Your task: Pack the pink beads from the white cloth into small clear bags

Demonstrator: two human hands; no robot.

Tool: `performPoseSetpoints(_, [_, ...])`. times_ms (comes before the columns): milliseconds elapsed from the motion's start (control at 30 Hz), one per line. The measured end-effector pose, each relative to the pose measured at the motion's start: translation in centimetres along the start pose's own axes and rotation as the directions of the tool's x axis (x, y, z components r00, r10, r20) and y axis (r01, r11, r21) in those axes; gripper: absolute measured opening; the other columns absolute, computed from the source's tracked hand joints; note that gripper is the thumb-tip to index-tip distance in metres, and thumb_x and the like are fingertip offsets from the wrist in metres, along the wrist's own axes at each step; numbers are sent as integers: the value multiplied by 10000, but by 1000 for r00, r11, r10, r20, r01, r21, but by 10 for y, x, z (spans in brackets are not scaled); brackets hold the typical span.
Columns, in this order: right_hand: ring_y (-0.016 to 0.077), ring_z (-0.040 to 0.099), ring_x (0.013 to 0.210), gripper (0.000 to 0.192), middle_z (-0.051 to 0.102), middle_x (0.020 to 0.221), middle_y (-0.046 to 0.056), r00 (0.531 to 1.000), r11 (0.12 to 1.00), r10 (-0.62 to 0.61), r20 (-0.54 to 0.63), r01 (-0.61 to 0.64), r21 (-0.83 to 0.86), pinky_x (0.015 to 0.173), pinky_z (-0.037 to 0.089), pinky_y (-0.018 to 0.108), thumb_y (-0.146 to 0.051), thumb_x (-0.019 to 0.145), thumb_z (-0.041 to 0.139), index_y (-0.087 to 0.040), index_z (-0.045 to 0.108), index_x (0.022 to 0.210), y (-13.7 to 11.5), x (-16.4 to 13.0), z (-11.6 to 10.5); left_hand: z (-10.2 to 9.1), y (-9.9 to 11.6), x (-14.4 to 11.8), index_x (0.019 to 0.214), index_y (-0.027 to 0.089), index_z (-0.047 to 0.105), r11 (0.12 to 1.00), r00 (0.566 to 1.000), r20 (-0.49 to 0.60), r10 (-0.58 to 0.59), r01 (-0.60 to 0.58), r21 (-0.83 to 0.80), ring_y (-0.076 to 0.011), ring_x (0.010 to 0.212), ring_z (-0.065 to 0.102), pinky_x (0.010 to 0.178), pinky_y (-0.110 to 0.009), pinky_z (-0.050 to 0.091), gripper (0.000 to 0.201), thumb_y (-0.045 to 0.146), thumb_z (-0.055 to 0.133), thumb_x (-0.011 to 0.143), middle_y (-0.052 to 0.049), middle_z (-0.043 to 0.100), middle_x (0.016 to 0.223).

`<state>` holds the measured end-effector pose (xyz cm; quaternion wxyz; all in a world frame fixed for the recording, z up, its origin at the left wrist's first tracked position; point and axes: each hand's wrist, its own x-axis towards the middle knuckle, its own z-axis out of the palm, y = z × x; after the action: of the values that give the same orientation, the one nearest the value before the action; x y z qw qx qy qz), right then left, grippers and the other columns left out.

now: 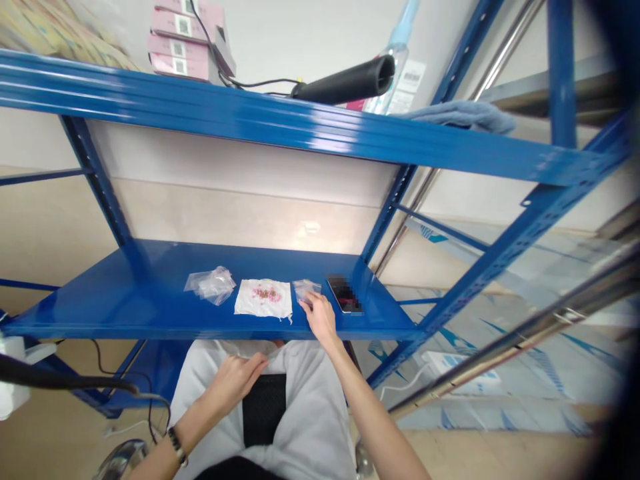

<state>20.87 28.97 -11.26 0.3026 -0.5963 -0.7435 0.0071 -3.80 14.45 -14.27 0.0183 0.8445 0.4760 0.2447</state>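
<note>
My right hand (320, 319) reaches onto the blue shelf, its thumb and fingers closing at the near edge of a small clear plastic bag (301, 288). My left hand (237, 379) is over my lap, in front of the shelf edge, with its fingers drawn together; whatever may be inside them is hidden. Left of the right hand lies a white cloth pouch (245, 303), spread flat, with small pink and greenish beads (267, 293) heaped on top. Further left is a loose pile of clear plastic bags (214, 285).
A phone (343, 293) with a blurred screen lies right of my right hand. Above runs the upper shelf beam (225, 113), carrying pink boxes (185, 47), a black tube (345, 83), a spray bottle (395, 50) and a blue cloth (465, 115). Cables (145, 380) hang at lower left.
</note>
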Motion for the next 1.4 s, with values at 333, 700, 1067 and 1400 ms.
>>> performPoseSetpoints(333, [239,676,977,275,723,1063,87,985,937,67,-162,-6,349,901,509,354,-324,903,501,-202,743,952,8,0,5,-5,1,-5,916,187,550,990,993,84,83,-91,106,-166,548,628,517,-268,286,266,274,320,1017,-6,643,615])
performPoseSetpoints(700, [242,673,916,231,710,1022,114,970,741,130,-206,43,670,816,541,383,-391,809,633,-173,709,803,25,1,1,3,-12,1,850,193,528,974,995,45,85,-93,206,-176,500,594,510,-285,241,223,253,367,992,-6,602,547])
performPoseSetpoints(1067, [214,642,848,343,678,976,109,886,677,319,-337,36,735,736,530,347,-467,900,514,-157,627,996,6,-12,-12,-6,-15,5,829,191,534,977,996,49,80,-88,194,-165,518,607,507,-287,238,228,250,378,985,-6,618,564])
performPoseSetpoints(1400, [196,590,912,259,579,988,75,724,712,454,-519,55,700,843,456,342,-458,961,350,-217,429,1010,-14,-17,-37,-12,-14,4,812,186,559,989,996,39,84,-88,117,-146,504,581,510,-256,278,268,256,362,979,-10,595,552])
